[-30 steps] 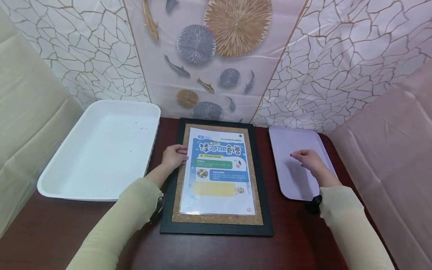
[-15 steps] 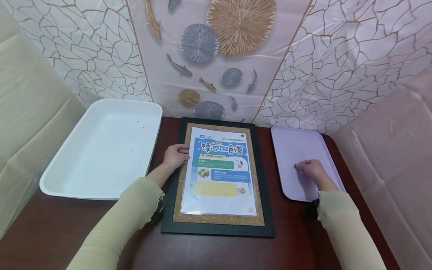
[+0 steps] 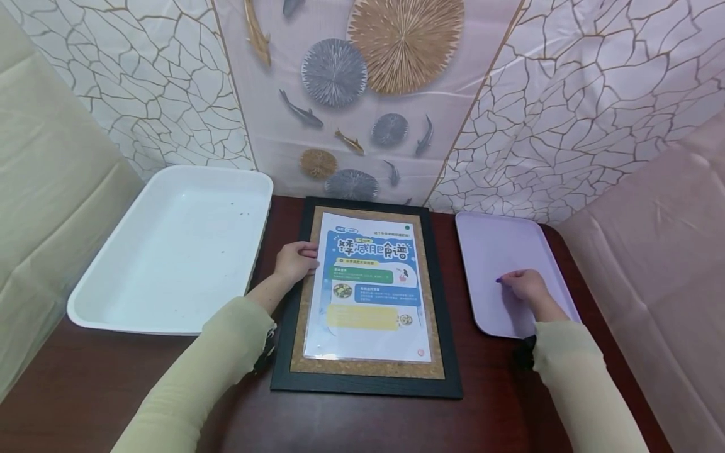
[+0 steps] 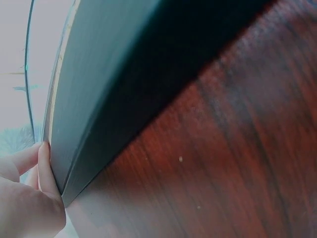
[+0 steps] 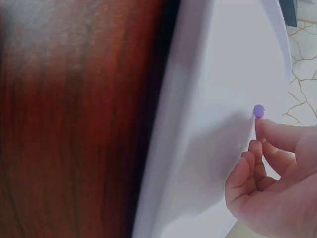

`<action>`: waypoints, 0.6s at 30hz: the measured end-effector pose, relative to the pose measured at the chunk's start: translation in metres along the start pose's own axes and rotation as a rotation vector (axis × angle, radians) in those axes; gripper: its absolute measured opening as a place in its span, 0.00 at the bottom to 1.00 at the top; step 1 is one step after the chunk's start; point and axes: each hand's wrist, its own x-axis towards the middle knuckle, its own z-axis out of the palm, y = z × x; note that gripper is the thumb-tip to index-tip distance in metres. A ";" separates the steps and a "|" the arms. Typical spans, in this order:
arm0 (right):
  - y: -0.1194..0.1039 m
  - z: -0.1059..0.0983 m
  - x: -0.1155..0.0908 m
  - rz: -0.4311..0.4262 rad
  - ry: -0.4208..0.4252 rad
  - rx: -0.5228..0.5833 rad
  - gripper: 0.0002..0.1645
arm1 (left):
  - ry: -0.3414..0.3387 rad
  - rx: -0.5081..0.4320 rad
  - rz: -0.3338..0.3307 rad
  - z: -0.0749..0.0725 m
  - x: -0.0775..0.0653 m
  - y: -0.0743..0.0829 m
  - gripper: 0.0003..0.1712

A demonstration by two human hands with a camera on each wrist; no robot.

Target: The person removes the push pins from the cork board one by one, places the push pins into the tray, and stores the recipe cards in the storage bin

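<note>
A printed laminated sheet point(image 3: 368, 336) with blue, green and yellow panels lies on a black-framed cork board point(image 3: 368, 370). My left hand point(image 3: 293, 263) rests at the board's left side, fingertips right at the sheet's left edge. The left wrist view shows these fingers point(image 4: 44, 168) beside the dark frame point(image 4: 106, 84). Over the lilac tray point(image 3: 489, 239), my right hand point(image 3: 528, 288) pinches a purple thumbtack point(image 5: 259, 111) between thumb and finger, its round head standing out past the fingertips. A green round dot point(image 3: 407, 228) marks the sheet's top right corner, a reddish one point(image 3: 421, 353) its bottom right.
To the left stands a large white tray point(image 3: 170, 264) with a few dark specks in it. Everything sits on a dark red-brown wooden table point(image 3: 362, 425). Patterned cloth point(image 3: 351, 145) hangs behind, and pale padded panels point(image 3: 663, 251) close in both sides.
My right hand has come a little nearer over the lilac tray, the thumbtack still in its fingers. The left hand keeps its place at the sheet's edge. The head view has shifted slightly.
</note>
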 end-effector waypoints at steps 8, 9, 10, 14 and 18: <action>-0.017 -0.012 -0.014 -0.016 0.076 0.075 0.27 | 0.005 0.004 -0.001 0.002 0.000 0.000 0.24; -0.021 -0.012 -0.016 -0.022 0.083 0.082 0.28 | 0.005 0.005 -0.002 0.002 0.000 0.000 0.24; -0.026 -0.012 -0.019 -0.032 0.093 0.090 0.28 | 0.005 0.005 -0.006 0.001 0.000 -0.001 0.24; -0.047 -0.006 -0.036 -0.129 0.114 0.105 0.27 | 0.002 0.003 -0.006 0.001 0.001 -0.001 0.24; -0.066 0.008 -0.058 -0.242 0.045 0.101 0.24 | -0.002 0.005 0.003 0.000 0.001 0.000 0.24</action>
